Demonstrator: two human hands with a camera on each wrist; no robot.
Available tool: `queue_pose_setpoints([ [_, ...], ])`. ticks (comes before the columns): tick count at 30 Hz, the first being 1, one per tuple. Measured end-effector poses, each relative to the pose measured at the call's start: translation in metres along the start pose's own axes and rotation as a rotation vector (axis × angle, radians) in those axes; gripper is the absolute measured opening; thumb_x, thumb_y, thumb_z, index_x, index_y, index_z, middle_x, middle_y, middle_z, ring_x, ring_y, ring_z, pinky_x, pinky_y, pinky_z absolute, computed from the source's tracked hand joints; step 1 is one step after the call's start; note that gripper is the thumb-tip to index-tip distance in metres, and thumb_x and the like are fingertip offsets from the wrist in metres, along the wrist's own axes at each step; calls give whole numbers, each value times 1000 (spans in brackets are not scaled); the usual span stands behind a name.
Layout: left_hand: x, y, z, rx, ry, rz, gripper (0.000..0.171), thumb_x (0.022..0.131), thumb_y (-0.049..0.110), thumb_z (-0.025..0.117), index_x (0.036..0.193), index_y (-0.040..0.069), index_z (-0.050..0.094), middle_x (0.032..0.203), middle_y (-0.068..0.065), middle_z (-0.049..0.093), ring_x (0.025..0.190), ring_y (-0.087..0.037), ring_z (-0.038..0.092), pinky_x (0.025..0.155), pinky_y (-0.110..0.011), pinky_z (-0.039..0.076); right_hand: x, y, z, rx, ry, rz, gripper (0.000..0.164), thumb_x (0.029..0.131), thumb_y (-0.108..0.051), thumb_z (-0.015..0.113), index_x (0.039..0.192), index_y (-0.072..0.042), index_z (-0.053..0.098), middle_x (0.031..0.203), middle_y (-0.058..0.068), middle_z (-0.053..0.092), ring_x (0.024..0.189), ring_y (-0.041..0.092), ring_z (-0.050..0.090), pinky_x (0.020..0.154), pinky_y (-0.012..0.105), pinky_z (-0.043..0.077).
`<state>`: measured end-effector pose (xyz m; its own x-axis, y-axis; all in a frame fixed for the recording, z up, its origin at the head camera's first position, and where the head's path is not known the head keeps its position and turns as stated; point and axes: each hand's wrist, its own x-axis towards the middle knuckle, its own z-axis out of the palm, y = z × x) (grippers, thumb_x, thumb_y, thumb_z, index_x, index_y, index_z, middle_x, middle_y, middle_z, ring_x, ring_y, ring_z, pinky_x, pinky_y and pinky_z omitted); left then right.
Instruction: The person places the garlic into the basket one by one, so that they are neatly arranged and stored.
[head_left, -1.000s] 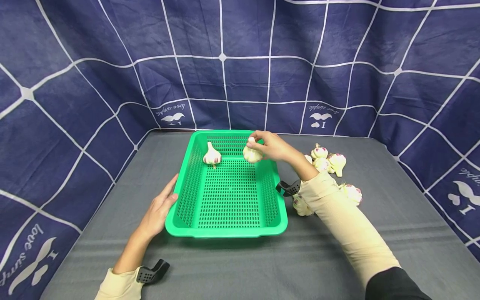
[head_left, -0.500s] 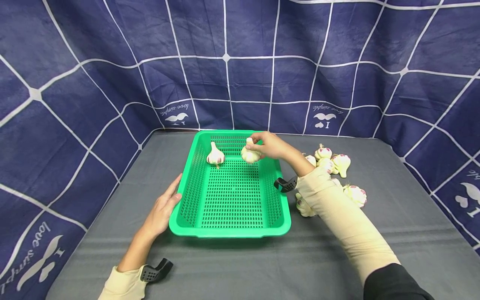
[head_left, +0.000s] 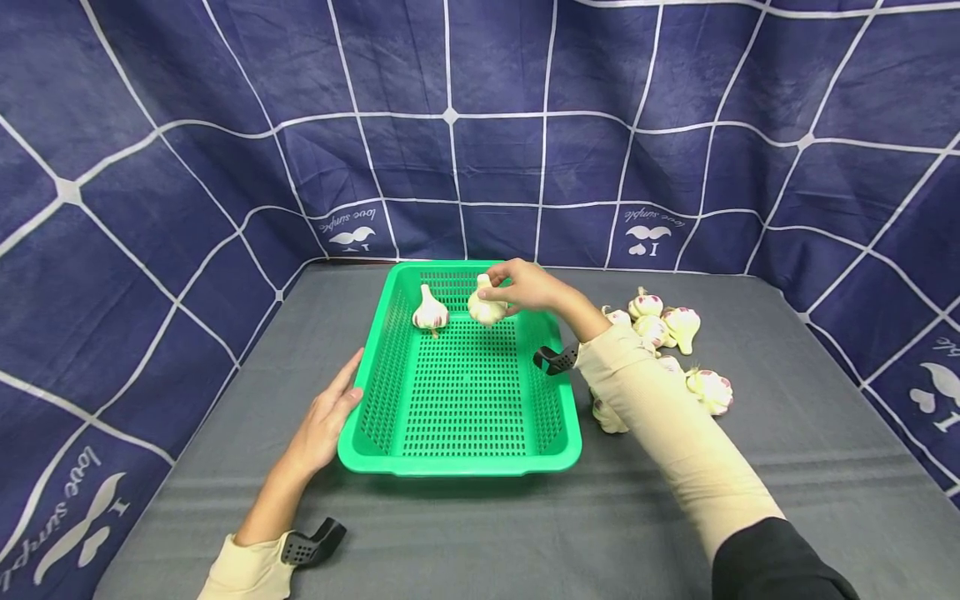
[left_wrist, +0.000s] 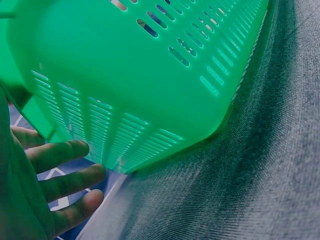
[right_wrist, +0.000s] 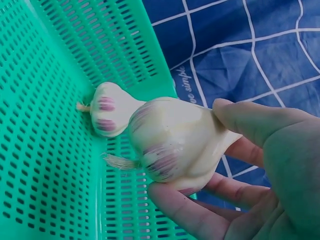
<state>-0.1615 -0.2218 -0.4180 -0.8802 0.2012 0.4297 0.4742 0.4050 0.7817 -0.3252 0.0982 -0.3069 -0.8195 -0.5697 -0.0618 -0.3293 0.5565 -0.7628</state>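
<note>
My right hand (head_left: 528,286) pinches a garlic bulb (head_left: 486,308) between thumb and fingers, over the far part of a green perforated basket (head_left: 457,464). In the right wrist view this bulb (right_wrist: 172,140) shows purple streaks and a tuft of roots. Beyond it, another garlic bulb (right_wrist: 110,110) lies inside the basket, at the far left corner in the head view. My left hand (head_left: 322,425) rests along the basket's left rim. Its fingers (left_wrist: 72,182) are spread and nearly straight beside the outer wall in the left wrist view.
Right of the basket, several garlic bulbs (head_left: 681,327) lie on the grey cloth, some partly hidden by the right sleeve (head_left: 660,400). A blue curtain (head_left: 495,158) with white lines stands behind and at both sides.
My right hand has moved a little to the left with the garlic bulb, nearer the bulb in the basket. The left hand stays at the rim. The head view shifted slightly earlier.
</note>
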Motion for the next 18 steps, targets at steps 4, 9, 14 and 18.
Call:
queue_pose_setpoints([
  [4, 0, -1, 0, -2, -2, -3, 52, 102, 4, 42, 152, -3, 32, 149, -27, 39, 134, -8, 35, 104, -7, 23, 7, -1, 3, 11, -15, 16, 35, 98, -18, 64, 128, 0, 62, 119, 18, 59, 96, 28, 65, 78, 41, 58],
  [9, 0, -2, -1, -6, -10, -7, 51, 103, 5, 40, 152, -3, 31, 149, -28, 38, 133, -2, 33, 105, -7, 22, 15, -3, 6, -28, -23, 22, 25, 99, -21, 64, 117, -4, 67, 119, 16, 59, 95, 26, 65, 71, 34, 59],
  [14, 0, -4, -1, -3, -18, -12, 51, 103, 6, 39, 152, -5, 29, 150, -29, 36, 132, 4, 31, 106, -7, 21, 26, -1, 10, -203, 8, -40, 25, 97, -21, 65, 77, -10, 57, 83, 2, 59, 67, 11, 50, 60, 23, 48],
  [18, 1, -4, -2, -6, -24, -16, 51, 104, 6, 38, 152, -5, 29, 149, -29, 36, 132, 5, 31, 106, -7, 22, 32, 0, 15, -257, 27, -85, 41, 97, -17, 65, 65, -13, 39, 61, -5, 30, 57, 9, 23, 57, 24, 23],
])
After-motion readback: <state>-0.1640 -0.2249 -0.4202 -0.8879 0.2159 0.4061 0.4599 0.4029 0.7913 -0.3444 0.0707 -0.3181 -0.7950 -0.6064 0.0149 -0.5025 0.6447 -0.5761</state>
